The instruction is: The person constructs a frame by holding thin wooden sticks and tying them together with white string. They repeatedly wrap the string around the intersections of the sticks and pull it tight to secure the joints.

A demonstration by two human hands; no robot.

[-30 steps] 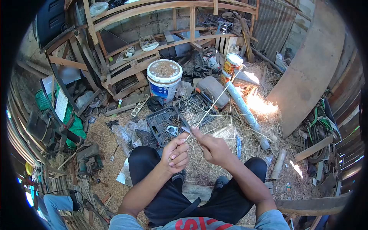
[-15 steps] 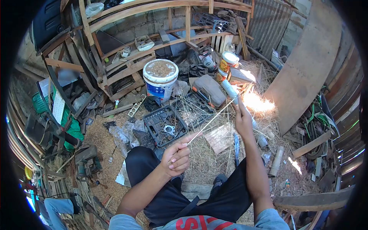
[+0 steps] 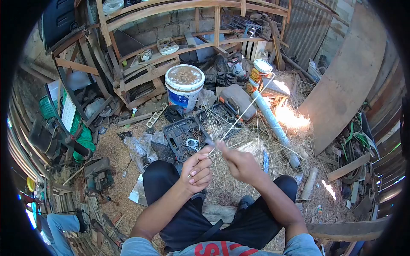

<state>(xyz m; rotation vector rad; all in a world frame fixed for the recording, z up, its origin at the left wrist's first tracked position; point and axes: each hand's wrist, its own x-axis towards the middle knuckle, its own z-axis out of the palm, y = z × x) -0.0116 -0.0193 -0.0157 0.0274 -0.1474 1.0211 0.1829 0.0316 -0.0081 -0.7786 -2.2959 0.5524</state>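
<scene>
My left hand (image 3: 198, 171) is closed round a long, thin pale strip (image 3: 241, 116), like split cane or bamboo, which slants up and away to the right. Just beyond it, my right hand (image 3: 241, 163) is closed with its fingertips right at the strip. A small, blurred grey piece (image 3: 209, 142) shows at those fingertips; I cannot tell what it is. Past the strip, a grey-blue pipe (image 3: 273, 121) leans down to the right among loose pale strips. Below both hands are my dark-trousered knees (image 3: 160, 177).
An open black tool case (image 3: 183, 133) lies ahead on shavings, near a white-and-blue bucket (image 3: 185, 85). Stacked paint tins (image 3: 259, 70) stand ahead right. A large brown board (image 3: 348, 81) leans at the right. A curved wooden frame (image 3: 171, 17) spans the back.
My right hand has come down and left from beside the pipe's upper end to just beyond my left hand. The strip's far end points higher. My left hand has stayed closed on it.
</scene>
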